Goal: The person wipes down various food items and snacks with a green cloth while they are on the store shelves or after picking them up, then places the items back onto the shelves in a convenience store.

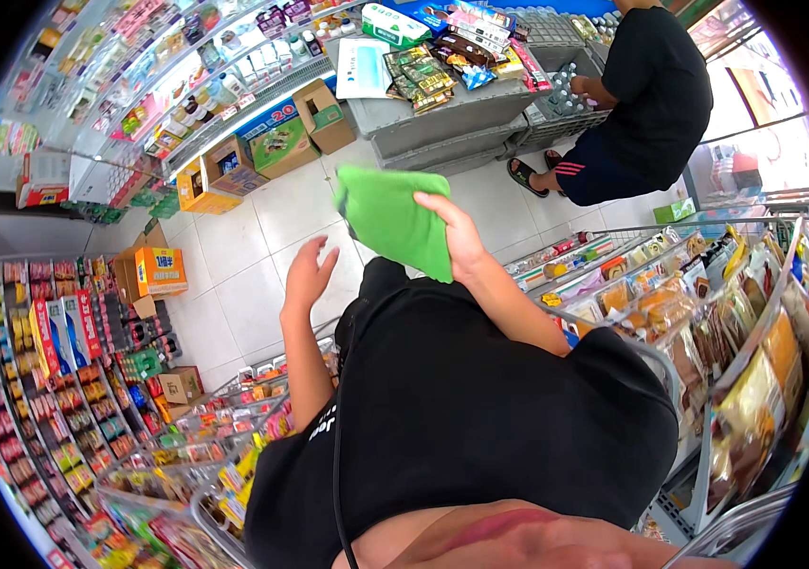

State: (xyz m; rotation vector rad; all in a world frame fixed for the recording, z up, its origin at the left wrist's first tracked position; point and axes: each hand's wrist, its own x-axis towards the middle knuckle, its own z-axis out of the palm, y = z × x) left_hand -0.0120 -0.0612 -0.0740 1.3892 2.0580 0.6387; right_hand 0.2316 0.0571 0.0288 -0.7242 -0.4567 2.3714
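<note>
A folded green cloth (397,220) is spread out flat in front of my chest. My right hand (459,238) grips it along its right edge, thumb on top and the fingers hidden beneath. Dark marks show on the cloth's far left corner, which is slightly blurred. To the left of the cloth, my left hand (310,274) is raised with its fingers apart and holds nothing. A gap separates it from the cloth.
Grey plastic crates (440,114) ahead bear snack packets (422,75). A person in black (653,99) reaches into a crate of bottles (567,89). Cardboard boxes (283,146) line the lit shelves (212,85). Racks of packaged food (668,306) stand close on my right, more (184,455) on my left.
</note>
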